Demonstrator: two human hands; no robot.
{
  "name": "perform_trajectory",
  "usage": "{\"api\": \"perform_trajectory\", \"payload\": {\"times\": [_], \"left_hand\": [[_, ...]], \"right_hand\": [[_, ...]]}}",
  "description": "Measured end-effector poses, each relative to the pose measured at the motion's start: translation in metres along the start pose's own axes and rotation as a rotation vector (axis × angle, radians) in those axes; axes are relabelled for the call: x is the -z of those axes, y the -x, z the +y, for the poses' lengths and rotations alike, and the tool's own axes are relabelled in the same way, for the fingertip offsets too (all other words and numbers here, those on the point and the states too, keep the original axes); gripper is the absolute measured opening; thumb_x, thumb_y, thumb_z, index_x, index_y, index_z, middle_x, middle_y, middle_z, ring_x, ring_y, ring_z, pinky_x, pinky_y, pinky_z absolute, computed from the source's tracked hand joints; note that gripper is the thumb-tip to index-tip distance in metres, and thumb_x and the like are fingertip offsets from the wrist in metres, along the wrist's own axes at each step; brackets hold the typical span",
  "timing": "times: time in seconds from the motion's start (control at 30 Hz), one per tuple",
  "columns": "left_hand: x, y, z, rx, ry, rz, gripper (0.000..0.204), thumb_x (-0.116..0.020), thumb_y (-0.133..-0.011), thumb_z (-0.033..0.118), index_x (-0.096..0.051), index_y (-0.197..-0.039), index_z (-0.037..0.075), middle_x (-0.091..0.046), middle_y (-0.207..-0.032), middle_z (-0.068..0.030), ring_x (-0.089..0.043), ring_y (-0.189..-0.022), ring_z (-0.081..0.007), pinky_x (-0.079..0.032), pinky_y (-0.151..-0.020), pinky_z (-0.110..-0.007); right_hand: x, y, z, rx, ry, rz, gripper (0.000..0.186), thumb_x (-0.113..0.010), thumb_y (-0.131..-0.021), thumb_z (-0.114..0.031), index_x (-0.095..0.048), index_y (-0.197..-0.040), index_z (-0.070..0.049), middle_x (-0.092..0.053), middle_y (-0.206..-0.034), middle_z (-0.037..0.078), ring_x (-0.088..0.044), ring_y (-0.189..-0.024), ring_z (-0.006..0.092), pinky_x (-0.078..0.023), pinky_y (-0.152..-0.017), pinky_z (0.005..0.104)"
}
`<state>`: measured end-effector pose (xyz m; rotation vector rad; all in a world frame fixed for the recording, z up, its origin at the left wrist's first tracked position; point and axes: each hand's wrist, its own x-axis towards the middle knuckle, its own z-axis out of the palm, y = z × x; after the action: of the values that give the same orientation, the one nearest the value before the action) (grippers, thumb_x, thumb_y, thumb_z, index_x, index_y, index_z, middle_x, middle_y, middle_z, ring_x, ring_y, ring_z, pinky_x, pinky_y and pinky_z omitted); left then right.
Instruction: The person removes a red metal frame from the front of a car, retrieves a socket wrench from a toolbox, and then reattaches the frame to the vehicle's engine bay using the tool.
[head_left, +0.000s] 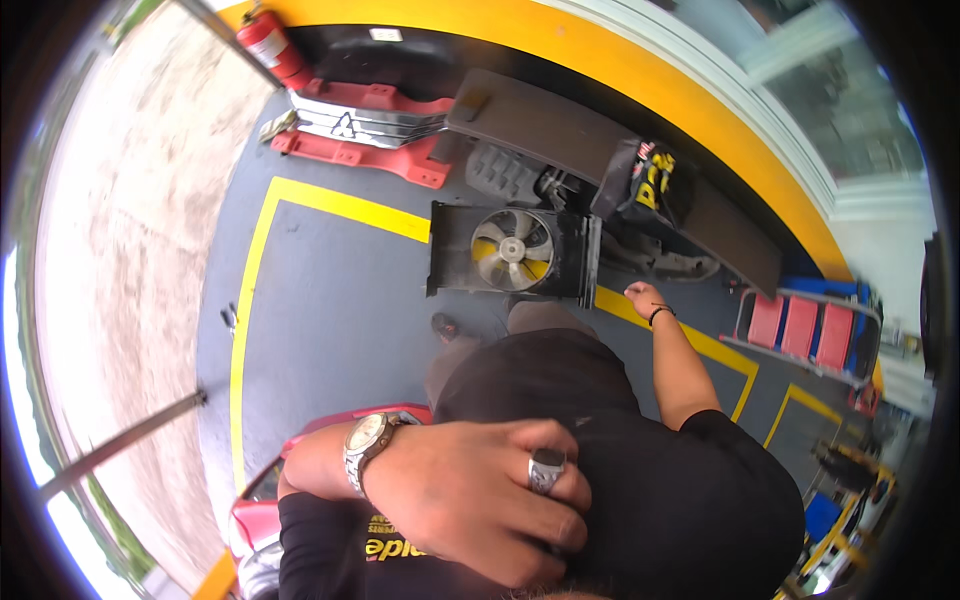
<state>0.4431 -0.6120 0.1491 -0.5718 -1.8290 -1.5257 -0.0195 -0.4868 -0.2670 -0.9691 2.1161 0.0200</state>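
My left hand [470, 490], with a metal watch [368, 434] and a dark-stoned ring [545, 471], is large and close in front of my black shirt [690, 480]. Its fingers are bent inward and closed; their tips are hidden, so what they hold, if anything, does not show. Out to my right, my right hand [645, 296] is held away from my body, wearing a dark bracelet [660, 312]. Its fingers look loosely bent, and nothing shows in them. Nearest to it is a radiator with a cooling fan [512, 250], on the floor ahead of my legs.
A dark bench [560, 120] runs along the wall, with a black and yellow bag [645, 185] on it. Red plastic parts [410, 165] lie left of it, below a fire extinguisher [275, 50]. A red padded folding item [800, 328] stands right. Part of a red vehicle [258, 515] is lower left.
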Motion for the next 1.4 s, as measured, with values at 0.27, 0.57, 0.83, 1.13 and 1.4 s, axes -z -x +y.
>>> {"api": "perform_trajectory", "payload": {"times": [0.27,0.57,0.83,1.13,1.4], "left_hand": [[-0.025,-0.093,-0.072,0.018,0.519,0.358,0.015,-0.065,-0.098,0.02,-0.066,-0.089,0.008,-0.072,-0.091,-0.0124,-0.063,-0.084,-0.0245,-0.044,-0.085,-0.046],[-0.147,-0.219,-0.314,0.077,0.736,-0.568,0.02,-0.074,-0.09,0.015,-0.069,-0.106,0.003,-0.071,-0.095,-0.0151,-0.065,-0.095,-0.0295,-0.051,-0.085,-0.041],[-0.236,-0.211,-0.475,0.814,-0.139,-0.681,0.037,-0.076,-0.088,0.021,-0.067,-0.118,0.001,-0.072,-0.107,-0.016,-0.071,-0.1,-0.0258,-0.054,-0.087,-0.035],[-0.324,-0.247,-0.612,0.652,-0.173,-1.15,0.049,-0.073,-0.09,0.033,-0.064,-0.125,0.001,-0.07,-0.116,-0.0192,-0.07,-0.104,-0.0317,-0.055,-0.091,-0.04],[-0.464,-0.33,-0.735,0.397,-0.205,-1.559,0.056,-0.062,-0.095,0.043,-0.061,-0.131,0.001,-0.064,-0.129,-0.0239,-0.06,-0.121,-0.0388,-0.045,-0.106,-0.046]], "right_hand": [[-0.07,0.129,0.132,-0.564,-0.36,-0.125,0.048,-0.061,-0.098,-0.035,-0.06,-0.135,-0.003,-0.063,-0.134,0.017,-0.064,-0.116,0.0297,-0.051,-0.097,0.0423],[-0.032,0.156,0.234,-0.498,-0.543,-0.016,0.048,-0.055,-0.1,-0.037,-0.059,-0.137,-0.007,-0.052,-0.148,0.016,-0.051,-0.134,0.0333,-0.041,-0.113,0.0447],[-0.034,0.211,0.295,-0.626,-0.569,0.313,0.045,-0.055,-0.098,-0.036,-0.06,-0.134,-0.01,-0.062,-0.128,0.018,-0.057,-0.124,0.0371,-0.046,-0.106,0.0472],[-0.176,0.215,0.297,-0.538,-0.781,-0.252,0.031,-0.058,-0.09,-0.014,-0.072,-0.117,-0.009,-0.068,-0.124,0.014,-0.065,-0.111,0.0326,-0.053,-0.09,0.0452],[-0.183,0.211,0.437,-0.806,-0.835,-0.072,0.032,-0.053,-0.096,-0.01,-0.07,-0.123,-0.013,-0.062,-0.134,0.011,-0.058,-0.124,0.0316,-0.049,-0.101,0.0463]]}}
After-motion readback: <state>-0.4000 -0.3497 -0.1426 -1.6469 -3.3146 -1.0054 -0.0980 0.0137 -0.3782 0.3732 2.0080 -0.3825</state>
